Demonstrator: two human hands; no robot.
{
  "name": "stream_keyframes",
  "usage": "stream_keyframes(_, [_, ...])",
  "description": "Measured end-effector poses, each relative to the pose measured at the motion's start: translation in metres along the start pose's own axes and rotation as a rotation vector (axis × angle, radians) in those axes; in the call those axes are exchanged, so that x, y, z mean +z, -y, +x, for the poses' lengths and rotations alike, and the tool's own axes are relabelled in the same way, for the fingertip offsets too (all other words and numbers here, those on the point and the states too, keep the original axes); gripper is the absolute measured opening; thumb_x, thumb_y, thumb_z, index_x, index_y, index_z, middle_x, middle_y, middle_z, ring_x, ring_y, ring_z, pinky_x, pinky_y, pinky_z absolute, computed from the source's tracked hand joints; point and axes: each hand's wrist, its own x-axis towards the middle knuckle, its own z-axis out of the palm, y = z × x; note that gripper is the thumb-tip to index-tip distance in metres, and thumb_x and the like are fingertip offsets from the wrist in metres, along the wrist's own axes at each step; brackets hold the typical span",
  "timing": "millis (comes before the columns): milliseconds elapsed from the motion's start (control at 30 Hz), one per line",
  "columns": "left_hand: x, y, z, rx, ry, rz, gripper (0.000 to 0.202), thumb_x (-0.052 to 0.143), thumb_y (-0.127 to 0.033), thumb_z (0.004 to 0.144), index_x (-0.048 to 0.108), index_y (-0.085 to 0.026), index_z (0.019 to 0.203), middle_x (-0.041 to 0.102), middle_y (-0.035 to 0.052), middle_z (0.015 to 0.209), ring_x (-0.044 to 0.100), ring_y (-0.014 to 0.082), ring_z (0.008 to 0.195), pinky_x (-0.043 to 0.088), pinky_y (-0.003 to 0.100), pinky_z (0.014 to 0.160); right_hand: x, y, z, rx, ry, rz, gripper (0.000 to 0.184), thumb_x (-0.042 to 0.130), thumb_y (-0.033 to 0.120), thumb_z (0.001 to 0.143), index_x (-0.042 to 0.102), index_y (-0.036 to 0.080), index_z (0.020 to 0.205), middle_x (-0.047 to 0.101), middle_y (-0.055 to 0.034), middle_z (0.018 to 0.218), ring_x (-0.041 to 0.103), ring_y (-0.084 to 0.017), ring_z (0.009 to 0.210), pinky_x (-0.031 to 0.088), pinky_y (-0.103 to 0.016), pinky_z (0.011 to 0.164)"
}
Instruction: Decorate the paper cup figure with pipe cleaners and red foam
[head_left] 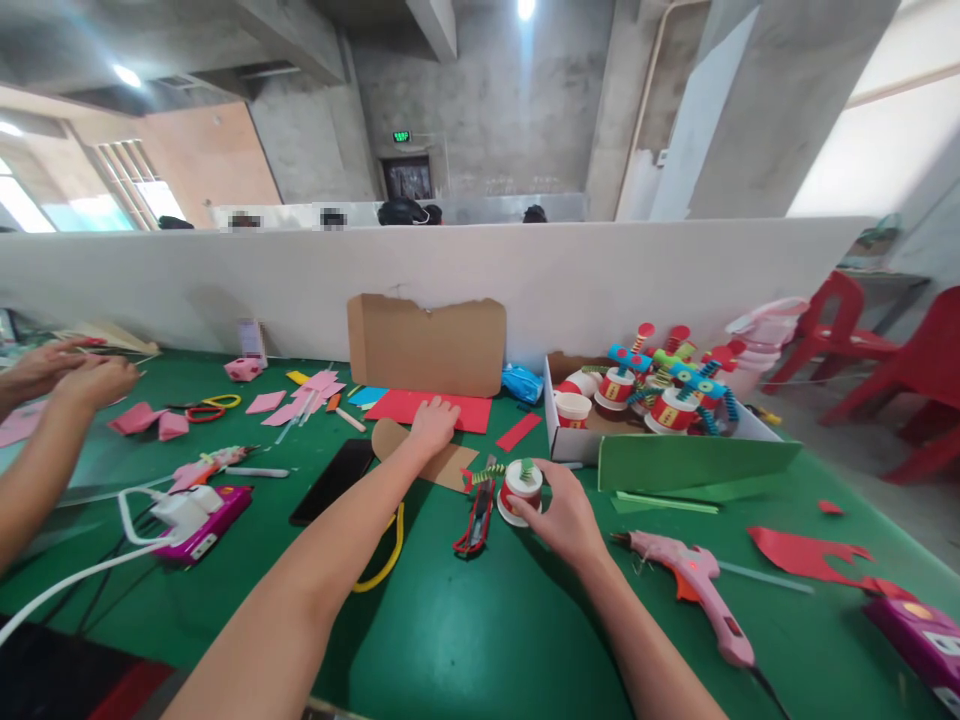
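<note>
My left hand point(435, 425) lies with fingers stretched out on a sheet of red paper point(472, 412), its wrist over a brown cardboard piece point(450, 468). In my right hand point(566, 515), thumb and fingers wrap round a small upturned paper cup point(520, 486) with a red band. A bit of green paper sits on the cup's white top. Left of the cup are a folded green paper spring point(489, 474) and a red utility knife point(475, 525). Partly behind my left forearm are a black phone point(330, 485) and a yellow loop handle point(390, 560).
A box point(581, 443) at right holds several finished cup figures point(671, 405). Pink glue guns lie right point(701, 580) and left point(214, 465). A purple power strip point(206, 525) with white plugs stands left. Another person's hands point(94, 375) work at far left. Upright cardboard point(427, 345) leans behind.
</note>
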Motion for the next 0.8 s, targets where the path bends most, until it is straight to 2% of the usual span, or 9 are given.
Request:
stream_keyframes(100, [0.000,0.002,0.010,-0.045,0.005,-0.042,0.031,0.042,-0.011,0.084,0.068,-0.016,0.101,0.068,0.0150,0.104,0.055,0.0279,0.107,0.043,0.041,0.090,0.000,0.001,0.000,-0.012,-0.001,0.006,0.043,0.068,0.038,0.072,0.062,0.017,0.109,0.069,-0.0129,0.106,0.064,-0.028,0.097,0.050,-0.044,0.086])
stream_keyframes(200, [-0.004,0.014,0.019,-0.099,0.006,-0.055,0.033,0.041,-0.013,0.086,0.071,-0.016,0.097,0.070,0.0158,0.100,0.059,0.0279,0.103,0.046,0.039,0.086,-0.001,0.004,0.000,-0.015,0.001,0.015,0.042,0.069,0.037,0.072,0.062,0.017,0.109,0.069,-0.0127,0.106,0.064,-0.028,0.097,0.050,-0.044,0.086])
stream_keyframes(367, [-0.013,0.042,0.033,-0.222,0.009,-0.083,0.032,0.045,-0.018,0.084,0.072,-0.025,0.099,0.072,0.0086,0.102,0.063,0.0247,0.102,0.049,0.031,0.080,-0.003,0.008,0.000,-0.018,0.004,0.019,0.039,0.069,0.034,0.072,0.062,0.019,0.107,0.069,-0.0109,0.104,0.064,-0.027,0.095,0.050,-0.042,0.084])
stream_keyframes(467, [-0.016,0.052,0.037,-0.253,0.012,-0.094,0.032,0.046,-0.020,0.083,0.072,-0.026,0.100,0.072,0.0079,0.105,0.064,0.0248,0.102,0.049,0.030,0.079,-0.004,0.009,0.000,-0.012,0.009,0.010,0.040,0.069,0.034,0.072,0.062,0.019,0.108,0.069,-0.0108,0.104,0.064,-0.027,0.094,0.050,-0.042,0.084])
stream_keyframes(800, [-0.013,0.049,0.033,-0.232,0.051,-0.132,0.032,0.046,-0.020,0.082,0.072,-0.024,0.100,0.072,0.0100,0.105,0.065,0.0252,0.102,0.049,0.031,0.081,-0.002,0.008,-0.001,-0.010,-0.004,0.000,0.041,0.071,0.032,0.070,0.061,0.018,0.107,0.069,-0.0110,0.105,0.064,-0.026,0.095,0.050,-0.041,0.084])
